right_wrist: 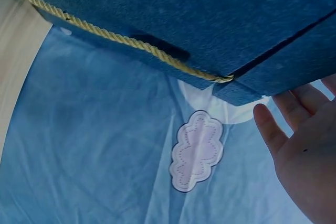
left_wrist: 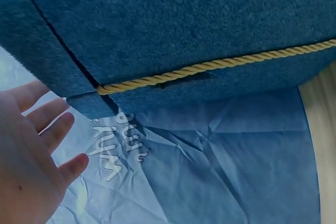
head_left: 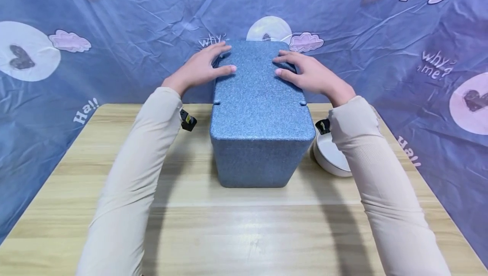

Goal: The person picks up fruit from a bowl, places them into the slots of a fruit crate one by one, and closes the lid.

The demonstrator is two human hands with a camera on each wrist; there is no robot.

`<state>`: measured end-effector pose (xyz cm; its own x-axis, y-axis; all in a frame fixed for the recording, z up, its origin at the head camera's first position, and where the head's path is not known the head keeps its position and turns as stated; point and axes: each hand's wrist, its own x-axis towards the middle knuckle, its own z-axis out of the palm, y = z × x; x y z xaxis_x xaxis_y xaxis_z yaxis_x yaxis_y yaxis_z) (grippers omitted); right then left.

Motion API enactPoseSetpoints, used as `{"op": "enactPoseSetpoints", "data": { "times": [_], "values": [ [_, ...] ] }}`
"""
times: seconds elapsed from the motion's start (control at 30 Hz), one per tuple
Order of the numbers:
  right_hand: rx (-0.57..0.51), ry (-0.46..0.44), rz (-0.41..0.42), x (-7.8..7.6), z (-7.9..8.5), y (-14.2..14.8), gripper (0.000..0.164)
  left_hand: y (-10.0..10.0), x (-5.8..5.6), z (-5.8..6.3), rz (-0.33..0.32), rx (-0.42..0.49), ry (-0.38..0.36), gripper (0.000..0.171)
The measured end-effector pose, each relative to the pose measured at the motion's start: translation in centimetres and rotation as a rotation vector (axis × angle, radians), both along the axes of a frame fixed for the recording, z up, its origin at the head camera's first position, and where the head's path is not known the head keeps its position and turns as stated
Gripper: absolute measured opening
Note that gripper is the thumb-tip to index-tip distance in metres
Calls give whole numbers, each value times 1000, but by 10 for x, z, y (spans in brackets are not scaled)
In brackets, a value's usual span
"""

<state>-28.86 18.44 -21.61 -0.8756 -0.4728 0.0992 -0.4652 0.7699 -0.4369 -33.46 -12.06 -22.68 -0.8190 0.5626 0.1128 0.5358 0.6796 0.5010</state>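
A lidded blue speckled foam box (head_left: 253,163) stands upright on the table, its lid (head_left: 259,98) seated on top. At the lid's far left side, my left hand (head_left: 200,67) has its fingers extended right at the edge. The right hand (head_left: 314,73) mirrors it on the far right side, fingers spread at the lid's edge. A yellow twisted rope (left_wrist: 210,66) runs down the box's left side from the lid seam, close to the left hand. Another such rope (right_wrist: 131,42) lies along the right side.
Beside the box on the right sits a round white dish (head_left: 331,157), partly hidden by the right sleeve. The wooden table (head_left: 236,233) reaches back to a wrinkled blue printed cloth (head_left: 145,55) that hangs behind and on both sides.
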Motion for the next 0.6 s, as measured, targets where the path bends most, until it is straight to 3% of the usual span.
{"op": "enactPoseSetpoints", "data": {
  "times": [0.23,0.6],
  "values": [
    [-5,-14,10,-8,-4,-2,54,2,-9,-7,-9,-40,15,77],
    [7,-40,9,-10,-8,-2,56,2,-8,-10,-17,-52,-15,78]
  ]
}}
